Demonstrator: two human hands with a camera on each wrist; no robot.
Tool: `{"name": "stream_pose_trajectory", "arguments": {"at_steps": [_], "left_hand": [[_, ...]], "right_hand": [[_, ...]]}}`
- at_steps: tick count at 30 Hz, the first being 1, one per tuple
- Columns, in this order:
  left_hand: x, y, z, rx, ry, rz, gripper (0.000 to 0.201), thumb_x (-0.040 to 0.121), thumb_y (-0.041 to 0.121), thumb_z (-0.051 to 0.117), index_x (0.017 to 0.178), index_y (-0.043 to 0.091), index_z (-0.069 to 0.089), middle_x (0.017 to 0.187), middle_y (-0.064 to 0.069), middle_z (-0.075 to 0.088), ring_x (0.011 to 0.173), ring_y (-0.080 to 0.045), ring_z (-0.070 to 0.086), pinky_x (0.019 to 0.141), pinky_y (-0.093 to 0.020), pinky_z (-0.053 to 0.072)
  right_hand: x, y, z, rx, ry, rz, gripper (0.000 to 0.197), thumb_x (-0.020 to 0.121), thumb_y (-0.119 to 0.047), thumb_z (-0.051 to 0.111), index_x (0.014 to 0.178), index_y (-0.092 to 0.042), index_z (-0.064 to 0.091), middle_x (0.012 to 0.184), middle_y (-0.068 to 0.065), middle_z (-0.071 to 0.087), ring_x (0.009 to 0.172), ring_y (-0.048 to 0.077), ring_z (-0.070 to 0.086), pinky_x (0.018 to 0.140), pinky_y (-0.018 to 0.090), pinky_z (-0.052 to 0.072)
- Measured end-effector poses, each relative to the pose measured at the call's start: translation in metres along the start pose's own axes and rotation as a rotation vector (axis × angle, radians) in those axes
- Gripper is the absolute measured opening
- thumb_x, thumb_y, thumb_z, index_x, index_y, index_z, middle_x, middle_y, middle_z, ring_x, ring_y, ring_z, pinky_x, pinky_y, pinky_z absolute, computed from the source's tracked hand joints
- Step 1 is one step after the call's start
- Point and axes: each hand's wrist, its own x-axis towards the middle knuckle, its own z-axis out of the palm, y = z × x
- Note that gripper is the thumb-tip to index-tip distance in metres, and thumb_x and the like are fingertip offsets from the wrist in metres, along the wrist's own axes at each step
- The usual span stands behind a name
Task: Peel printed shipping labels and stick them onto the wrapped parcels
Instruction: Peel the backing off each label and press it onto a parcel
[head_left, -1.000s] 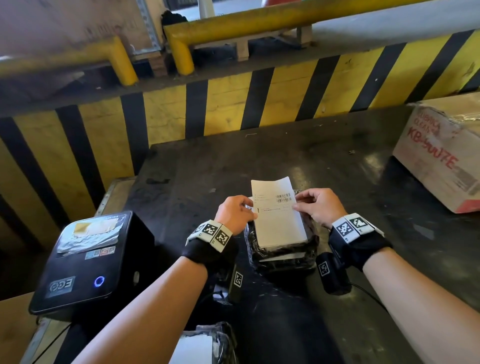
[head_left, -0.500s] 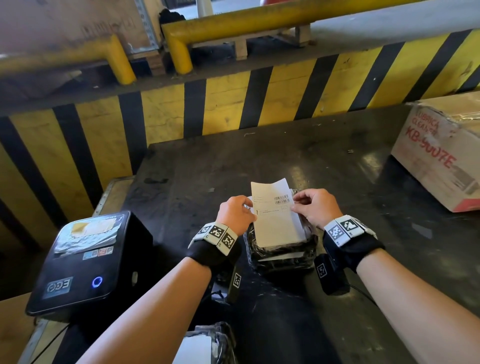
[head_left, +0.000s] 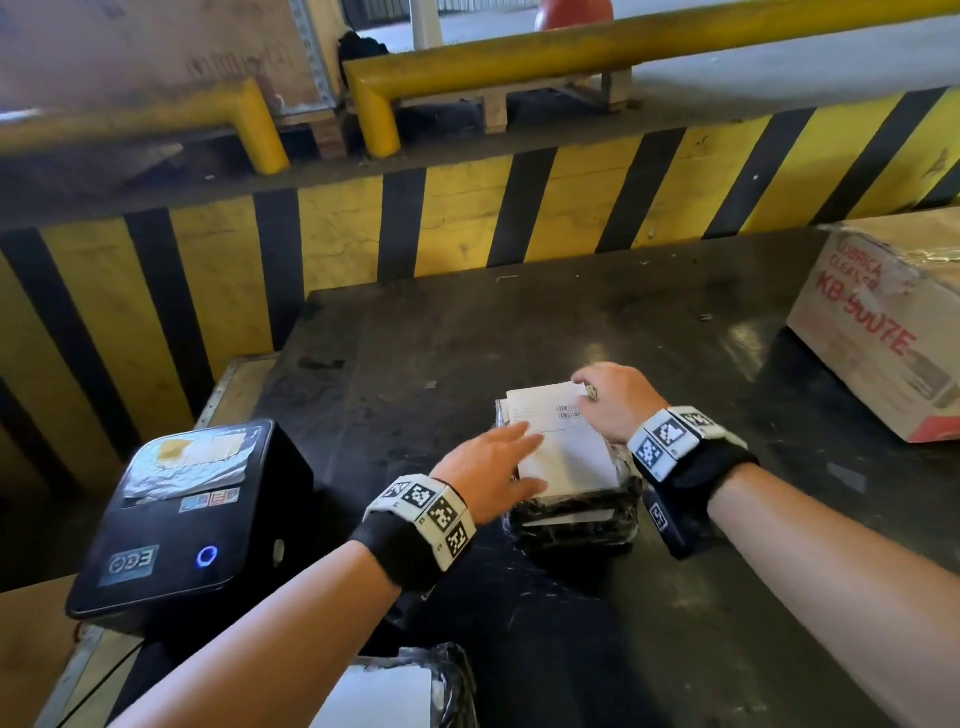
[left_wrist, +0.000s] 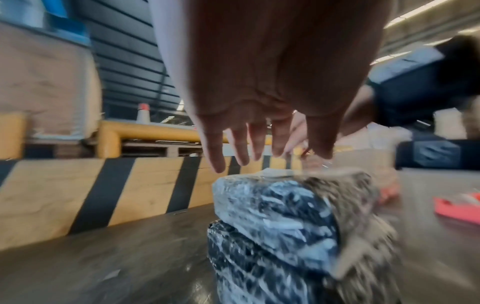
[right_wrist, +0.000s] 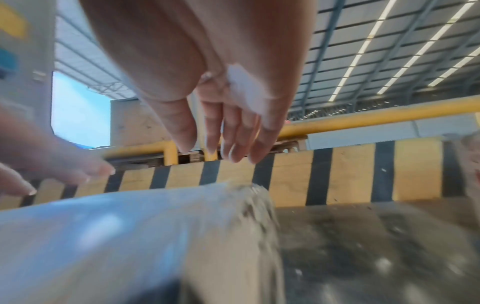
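Observation:
A white shipping label (head_left: 569, 447) with a barcode lies flat on top of a black plastic-wrapped parcel (head_left: 576, 512), which sits on a second wrapped parcel (left_wrist: 259, 267) on the dark table. My left hand (head_left: 491, 467) reaches over the label's left side with straight fingers (left_wrist: 244, 144), just above or on the parcel top. My right hand (head_left: 615, 402) is over the label's far right corner, its fingers (right_wrist: 228, 135) also straight. Both wrist views are blurred. Neither hand holds anything that I can see.
A black label printer (head_left: 176, 519) stands at the table's left edge. A cardboard box (head_left: 883, 332) sits at the right. Another wrapped parcel with a white label (head_left: 395, 691) lies near me. A yellow-and-black striped barrier (head_left: 467, 228) runs behind the table (head_left: 415, 332).
Both hands were pinching the label and holding it upright over the parcel. Now the label lies flat on the parcel and both hands have let go and spread out over it.

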Motion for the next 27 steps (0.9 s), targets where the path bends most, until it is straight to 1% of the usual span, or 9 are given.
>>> {"name": "stream_pose_trajectory", "arguments": {"at_steps": [3,6,9,11,13,16,18,22,27], "left_hand": [[-0.005,-0.002,0.013,0.165,-0.068,0.086,0.062,0.097,0.044,0.042,0.15,0.022,0.02,0.16,-0.003,0.011,0.147,-0.022,0.014,0.119,-0.039,0.02],[-0.006,-0.007,0.024,0.19,-0.055,0.076,0.059,0.099,0.045,0.036,0.151,0.025,0.016,0.161,0.0,0.006,0.148,-0.02,0.008,0.118,-0.041,0.019],[-0.006,-0.007,0.028,0.159,-0.051,0.055,0.059,0.099,0.045,0.035,0.151,0.027,0.014,0.161,0.0,0.003,0.148,-0.019,0.005,0.119,-0.044,0.019],[-0.006,-0.006,0.029,0.154,-0.049,0.053,0.059,0.1,0.044,0.035,0.151,0.026,0.014,0.161,-0.001,0.003,0.148,-0.019,0.005,0.119,-0.043,0.018],[-0.006,-0.005,0.029,0.164,-0.043,0.059,0.058,0.1,0.044,0.033,0.152,0.026,0.013,0.161,-0.002,0.002,0.148,-0.02,0.004,0.12,-0.042,0.015],[-0.006,-0.005,0.031,0.193,-0.031,0.073,0.057,0.1,0.045,0.03,0.152,0.027,0.011,0.161,-0.002,0.002,0.148,-0.02,0.004,0.119,-0.041,0.012],[-0.006,-0.005,0.032,0.213,-0.028,0.072,0.057,0.101,0.046,0.028,0.152,0.027,0.011,0.161,-0.003,0.001,0.148,-0.021,0.004,0.119,-0.042,0.011],[-0.008,-0.003,0.035,0.209,-0.042,0.051,0.057,0.101,0.046,0.025,0.152,0.028,0.007,0.161,-0.003,-0.001,0.148,-0.02,0.001,0.119,-0.045,0.009],[-0.011,-0.001,0.034,0.186,-0.053,0.043,0.057,0.101,0.045,0.026,0.152,0.027,0.005,0.161,-0.001,-0.005,0.148,-0.018,-0.002,0.12,-0.046,0.008]], "right_hand": [[0.016,-0.024,0.002,-0.145,-0.258,-0.1,0.041,0.092,-0.017,0.044,0.133,-0.011,0.048,0.141,0.008,0.048,0.129,0.026,0.045,0.109,0.033,0.033],[0.018,-0.029,0.013,-0.314,-0.439,-0.073,0.027,0.091,-0.028,0.041,0.115,-0.018,0.05,0.13,0.003,0.056,0.117,0.026,0.053,0.102,0.044,0.037],[0.014,-0.018,0.004,-0.373,-0.414,-0.002,0.033,0.095,-0.034,0.037,0.123,-0.019,0.047,0.136,-0.001,0.05,0.125,0.024,0.047,0.106,0.047,0.027],[0.014,-0.015,-0.007,-0.41,-0.417,0.048,0.041,0.097,-0.037,0.038,0.132,-0.018,0.045,0.142,0.001,0.047,0.129,0.025,0.044,0.104,0.039,0.032],[0.017,-0.023,-0.015,-0.461,-0.43,0.06,0.041,0.097,-0.035,0.04,0.131,-0.015,0.049,0.139,0.005,0.05,0.126,0.026,0.047,0.097,0.033,0.037],[0.029,-0.047,-0.01,-0.46,-0.419,0.016,0.042,0.096,-0.033,0.04,0.135,-0.018,0.047,0.143,0.005,0.046,0.131,0.027,0.043,0.103,0.037,0.033],[0.037,-0.065,-0.001,-0.418,-0.439,-0.081,0.045,0.098,-0.029,0.037,0.141,-0.016,0.04,0.148,0.005,0.041,0.135,0.026,0.038,0.106,0.032,0.031],[0.045,-0.076,0.016,-0.433,-0.555,-0.152,0.036,0.098,-0.023,0.035,0.128,-0.008,0.05,0.136,0.011,0.053,0.124,0.03,0.048,0.098,0.03,0.038],[0.05,-0.055,0.005,-0.452,-0.606,-0.036,0.037,0.097,-0.028,0.037,0.12,-0.007,0.056,0.13,0.013,0.056,0.115,0.03,0.053,0.092,0.03,0.04]]}}
